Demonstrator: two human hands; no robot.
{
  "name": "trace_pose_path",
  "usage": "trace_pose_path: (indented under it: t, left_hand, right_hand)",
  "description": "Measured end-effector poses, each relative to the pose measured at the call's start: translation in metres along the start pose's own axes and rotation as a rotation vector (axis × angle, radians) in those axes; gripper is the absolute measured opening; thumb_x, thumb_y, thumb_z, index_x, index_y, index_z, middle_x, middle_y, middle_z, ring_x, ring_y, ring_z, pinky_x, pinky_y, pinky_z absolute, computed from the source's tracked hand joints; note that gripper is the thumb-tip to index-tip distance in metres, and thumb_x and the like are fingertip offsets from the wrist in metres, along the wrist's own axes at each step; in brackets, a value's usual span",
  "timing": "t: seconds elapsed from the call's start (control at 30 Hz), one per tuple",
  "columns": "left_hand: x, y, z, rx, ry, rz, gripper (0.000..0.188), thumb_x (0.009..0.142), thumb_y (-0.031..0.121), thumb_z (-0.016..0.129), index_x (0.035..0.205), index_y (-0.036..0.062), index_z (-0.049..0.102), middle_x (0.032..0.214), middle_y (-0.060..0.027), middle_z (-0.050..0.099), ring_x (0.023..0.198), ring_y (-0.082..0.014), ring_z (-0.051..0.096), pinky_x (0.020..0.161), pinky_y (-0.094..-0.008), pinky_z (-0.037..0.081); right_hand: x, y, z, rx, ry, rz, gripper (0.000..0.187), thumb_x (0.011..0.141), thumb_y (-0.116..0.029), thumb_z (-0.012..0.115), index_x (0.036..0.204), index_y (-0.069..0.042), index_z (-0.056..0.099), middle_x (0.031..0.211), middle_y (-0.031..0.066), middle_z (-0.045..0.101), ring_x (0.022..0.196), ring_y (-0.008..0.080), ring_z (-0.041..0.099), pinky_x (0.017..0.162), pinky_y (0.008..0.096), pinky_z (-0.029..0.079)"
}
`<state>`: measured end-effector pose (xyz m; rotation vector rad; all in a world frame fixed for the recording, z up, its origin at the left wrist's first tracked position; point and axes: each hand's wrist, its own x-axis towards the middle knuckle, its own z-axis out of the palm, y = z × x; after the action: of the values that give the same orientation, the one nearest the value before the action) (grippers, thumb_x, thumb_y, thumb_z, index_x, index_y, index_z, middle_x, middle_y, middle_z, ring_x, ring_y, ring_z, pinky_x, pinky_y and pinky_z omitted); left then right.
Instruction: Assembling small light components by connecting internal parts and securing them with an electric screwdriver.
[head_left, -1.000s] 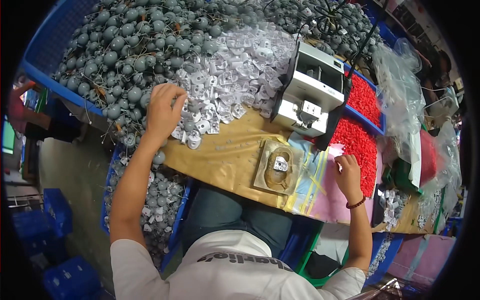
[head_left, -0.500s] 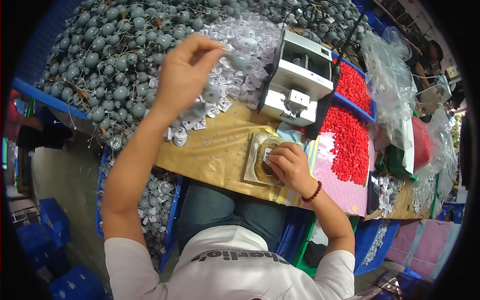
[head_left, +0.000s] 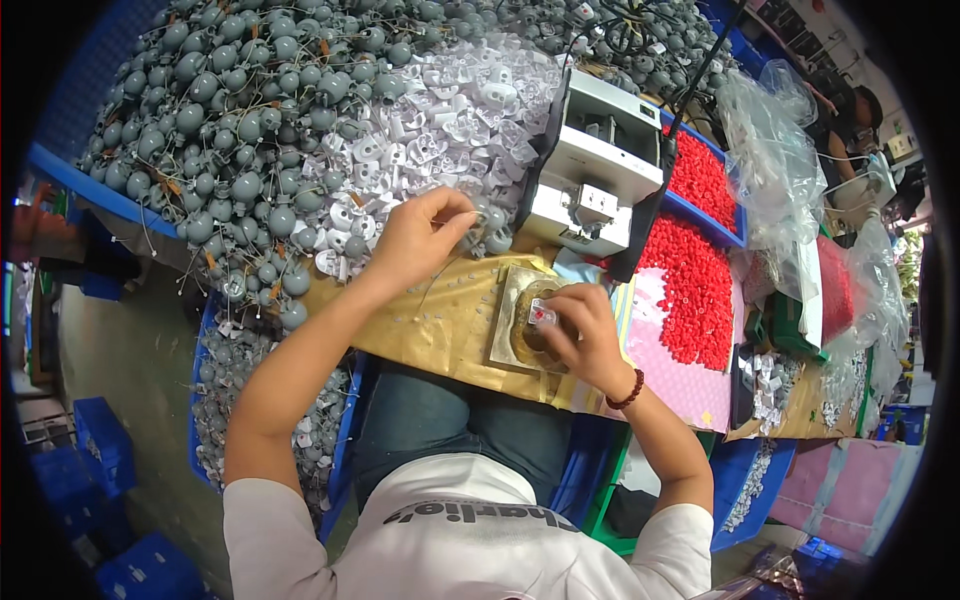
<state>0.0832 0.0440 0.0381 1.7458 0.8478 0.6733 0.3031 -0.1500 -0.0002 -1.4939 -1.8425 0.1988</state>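
Observation:
My left hand (head_left: 422, 238) is closed in a pinch beside the grey and white machine (head_left: 590, 165). At its fingertips is a grey rounded part (head_left: 496, 238), apparently held by its thin cord; its outline is partly blurred. Over a square metal block with a round recess (head_left: 508, 335), my right hand (head_left: 583, 335) grips a small white plastic piece (head_left: 541, 312) with a red spot between thumb and fingers. The fingers hide part of the recess.
A large heap of grey ball-shaped parts with cords (head_left: 240, 130) fills the left. White plastic pieces (head_left: 440, 120) lie piled before the machine. Red small parts (head_left: 690, 300) spread at right, with more in a blue tray (head_left: 742, 225). A lower blue bin (head_left: 345, 430) holds grey parts.
My left hand has come down and right, from above the heaps to beside the machine, with the grey part. The right hand stays at the block; the white piece's red spot now shows.

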Motion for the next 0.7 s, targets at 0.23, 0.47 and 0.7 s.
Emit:
trace_pose_path:
  t: [0.23,0.47,0.7]
  left_hand:
    - [-0.022,0.042,0.015,0.11,0.065,0.539,0.011,0.09,0.002,0.07,0.1,0.0029,0.071,0.105,-0.0076,0.072,0.098,-0.0199,0.069,0.088,-0.0311,0.055]
    - [-0.056,0.021,0.018,0.547,0.275,1.098,0.034,0.079,0.011,0.08,0.111,0.0102,0.07,0.13,-0.0086,0.058,0.125,-0.0334,0.053,0.096,-0.0477,0.05]
    - [-0.035,0.036,0.015,0.163,0.013,0.558,0.045,0.08,0.014,0.083,0.121,0.0075,0.067,0.129,-0.0113,0.059,0.115,-0.031,0.061,0.094,-0.0408,0.052]
  right_hand:
    - [0.108,-0.018,-0.015,1.483,-0.258,0.727,0.046,0.109,-0.034,0.048,0.135,0.003,0.058,0.117,0.0146,0.069,0.103,0.022,0.07,0.089,0.0345,0.057]
    - [0.125,-0.04,-0.04,1.19,-0.495,0.426,0.041,0.098,-0.015,0.069,0.133,0.003,0.06,0.108,0.0093,0.072,0.096,0.0136,0.069,0.083,0.0267,0.056]
    - [0.121,-0.061,-0.067,1.061,-0.548,0.287,0.029,0.1,-0.001,0.059,0.128,0.004,0.064,0.105,0.0044,0.07,0.078,0.0078,0.063,0.073,0.0246,0.054]
